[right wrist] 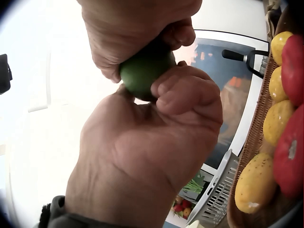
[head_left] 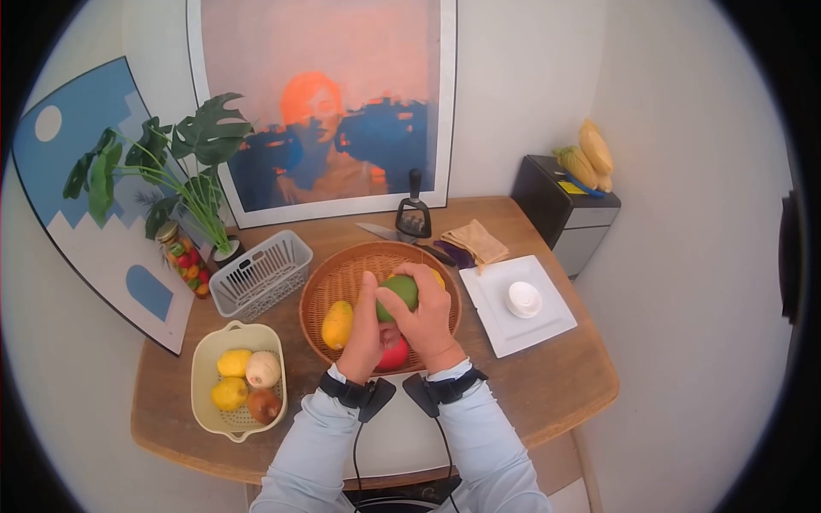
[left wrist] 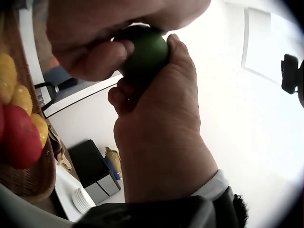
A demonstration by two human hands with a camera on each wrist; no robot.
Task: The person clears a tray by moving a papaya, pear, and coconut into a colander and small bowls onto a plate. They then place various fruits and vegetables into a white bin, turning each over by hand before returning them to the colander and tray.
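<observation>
Over basket, btwn L fingers & R fingers: green fruit, both sets curled round it.

Head: looked forward, down over desk | wrists: faced green fruit close up | all three shared it

A brown wooden table with rounded corners carried the things. Near its middle sat a wide, round, brown woven basket. Left of that stood a grey slotted plastic basket and, nearer the front, a pale-yellow plastic basin with handles. Farther back, a glass jar of colourful contents stood near a leafy green potted plant. Behind the woven basket were a metal-bladed knife, an upright black-handled tool, a dark purple item and a tan cloth. A square white plate lay at the right, a pale flat rectangular board at the front.
</observation>
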